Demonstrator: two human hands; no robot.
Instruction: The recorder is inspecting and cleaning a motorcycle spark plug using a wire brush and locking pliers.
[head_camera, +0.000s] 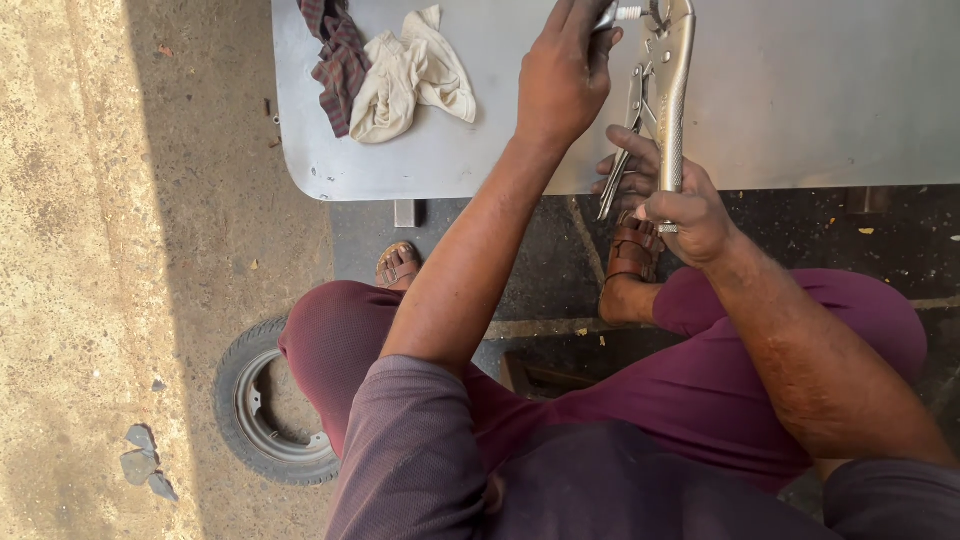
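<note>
Bright steel locking pliers (668, 90) are standing near-upright at the upper middle of the head view, over the grey metal table (800, 100). The right hand (680, 205) is gripping their lower handles; the left hand (562, 75), just left, is pinching the adjusting screw at top.

Outdoor repair workshop: metal surface (800, 100) on stained ground, small tyre (262, 405) near left, rags (390, 70), locking pliers (665, 90).

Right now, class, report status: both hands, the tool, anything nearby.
Right hand grips locking pliers by the handles. Left hand at the pliers' top end. Rags lie apart on grey sheet.
</note>
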